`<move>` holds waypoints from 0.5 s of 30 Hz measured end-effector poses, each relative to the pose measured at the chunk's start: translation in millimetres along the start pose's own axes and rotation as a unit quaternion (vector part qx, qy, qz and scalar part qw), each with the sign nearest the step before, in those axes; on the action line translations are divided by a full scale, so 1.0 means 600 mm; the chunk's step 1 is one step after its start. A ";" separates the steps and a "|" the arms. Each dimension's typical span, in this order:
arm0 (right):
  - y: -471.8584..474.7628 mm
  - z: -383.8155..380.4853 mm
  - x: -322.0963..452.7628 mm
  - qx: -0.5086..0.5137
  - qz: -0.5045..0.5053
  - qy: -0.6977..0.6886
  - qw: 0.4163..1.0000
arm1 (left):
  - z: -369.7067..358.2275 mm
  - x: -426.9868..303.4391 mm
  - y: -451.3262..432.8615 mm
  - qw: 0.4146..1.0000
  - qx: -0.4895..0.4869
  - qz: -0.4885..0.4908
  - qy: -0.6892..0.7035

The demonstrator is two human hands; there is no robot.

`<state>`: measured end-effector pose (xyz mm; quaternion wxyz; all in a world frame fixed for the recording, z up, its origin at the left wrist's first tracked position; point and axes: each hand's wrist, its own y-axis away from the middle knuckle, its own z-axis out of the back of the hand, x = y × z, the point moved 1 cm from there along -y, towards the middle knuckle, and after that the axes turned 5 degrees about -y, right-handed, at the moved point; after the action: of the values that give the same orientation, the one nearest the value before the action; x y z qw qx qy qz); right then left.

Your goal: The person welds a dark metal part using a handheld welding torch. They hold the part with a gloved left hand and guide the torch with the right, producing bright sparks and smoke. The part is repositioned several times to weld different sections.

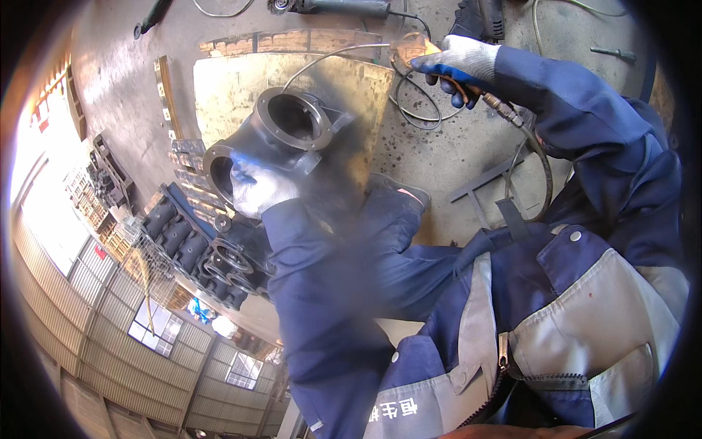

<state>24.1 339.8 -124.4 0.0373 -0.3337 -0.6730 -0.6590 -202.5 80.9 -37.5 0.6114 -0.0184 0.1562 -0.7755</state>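
A dark cast-metal housing with round flanged openings [269, 110] rests on a worn wooden board [230, 88]. My left hand [260, 186], in a white and blue work glove, grips the rim of its smaller opening at the left. In my right hand [458, 66], gloved the same way, is an orange air blow gun [414, 50], with a hose coupling [502, 108] behind it. The gun's long thin metal tube [340, 50] curves over the board, and its end goes to the rim of the housing's larger opening. A blurred dark patch hides part of the housing's lower right.
An angle grinder [340, 7] lies on the floor beyond the board. A cable loops by the board's right edge. A welded metal bar frame [480, 181] lies near my legs. Several dark castings [181, 230] stand at the left, by a wire cage [148, 258].
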 end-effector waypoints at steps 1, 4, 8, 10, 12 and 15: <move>-0.001 0.000 0.001 0.027 0.004 -0.017 0.999 | 0.001 -0.001 -0.001 1.000 -0.004 -0.008 -0.009; -0.005 0.008 -0.001 0.056 0.008 -0.033 0.998 | 0.004 -0.003 -0.002 0.999 0.001 -0.007 -0.041; 0.000 0.041 -0.023 -0.050 0.013 -0.053 0.997 | 0.002 -0.004 -0.001 0.999 0.007 0.014 -0.050; 0.006 0.051 -0.040 -0.001 0.000 0.012 1.000 | 0.000 -0.005 -0.001 1.000 0.009 -0.002 0.025; 0.015 0.057 -0.053 -0.015 0.001 0.033 0.999 | 0.001 -0.005 0.001 0.999 0.012 0.019 0.031; 0.031 0.059 -0.058 0.005 0.029 0.083 0.996 | 0.005 -0.007 0.004 0.999 0.016 0.026 0.016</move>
<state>74.2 356.4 -130.0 0.1136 -0.2975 -0.6609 -0.6795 -198.5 83.7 -34.5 0.6287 0.0084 0.1539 -0.7622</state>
